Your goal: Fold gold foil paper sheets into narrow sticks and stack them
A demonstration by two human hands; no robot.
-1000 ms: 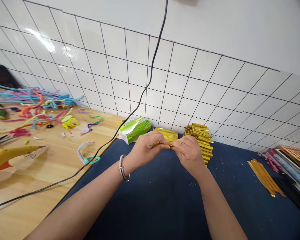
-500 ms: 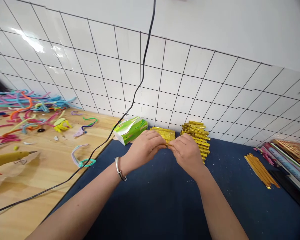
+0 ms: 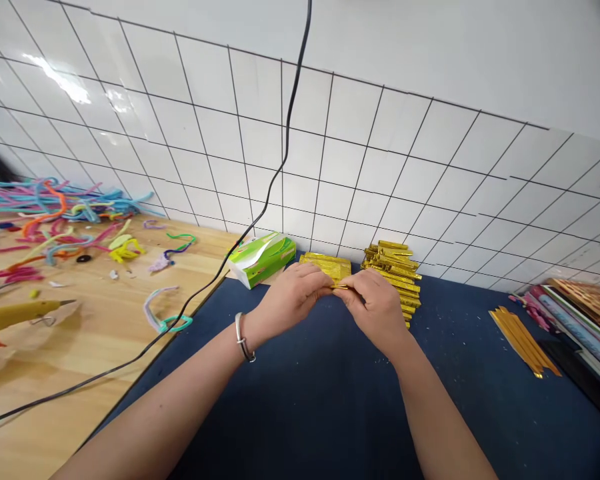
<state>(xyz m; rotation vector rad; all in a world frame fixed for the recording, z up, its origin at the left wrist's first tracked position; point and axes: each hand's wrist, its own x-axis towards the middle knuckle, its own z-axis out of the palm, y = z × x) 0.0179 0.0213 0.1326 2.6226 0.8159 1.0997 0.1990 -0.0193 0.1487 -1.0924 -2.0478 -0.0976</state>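
Between my two hands is a narrow strip of gold foil paper (image 3: 341, 287), mostly covered by my fingers. My left hand (image 3: 300, 291), with a bracelet at the wrist, pinches its left end. The thumb and fingers of my right hand (image 3: 376, 303) are closed on its right end. Just behind my hands lies a flat stack of gold foil paper (image 3: 333, 265). A pile of folded gold strips (image 3: 397, 273) sits behind and to the right of my right hand, partly hidden by it.
A green tissue pack (image 3: 263, 259) stands left of my hands. Flat gold strips (image 3: 524, 340) lie at right, near stacked books (image 3: 580, 327). On the wooden table (image 3: 105, 353) are a yellow glue gun (image 3: 17, 319) and coloured pipe cleaners (image 3: 55, 207). A black cable (image 3: 267, 200) hangs across the view.
My right thumb and fingers have shifted slightly on the strip, and a bit more of its gold edge shows between my hands. Both hands stay in nearly the same place.
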